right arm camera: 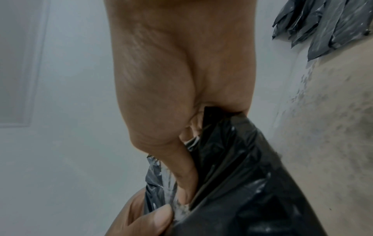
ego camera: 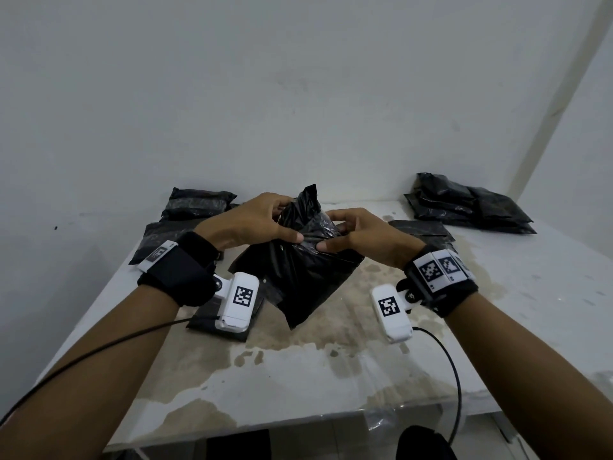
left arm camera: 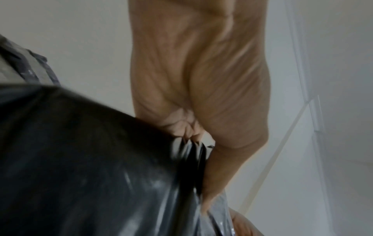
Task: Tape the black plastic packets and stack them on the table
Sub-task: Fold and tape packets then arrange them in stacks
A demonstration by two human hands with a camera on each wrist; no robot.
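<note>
Both forearms reach forward over the stained white surface (ego camera: 331, 376), wrists close together. The left hand (ego camera: 247, 222) and right hand (ego camera: 361, 235) each curl fingers and thumb round the crumpled top of one glossy black plastic packet (ego camera: 298, 277), held above the surface between them. A pile of black packets (ego camera: 471, 204) lies far right, several more (ego camera: 195, 204) far left; exact counts are unclear.
</note>
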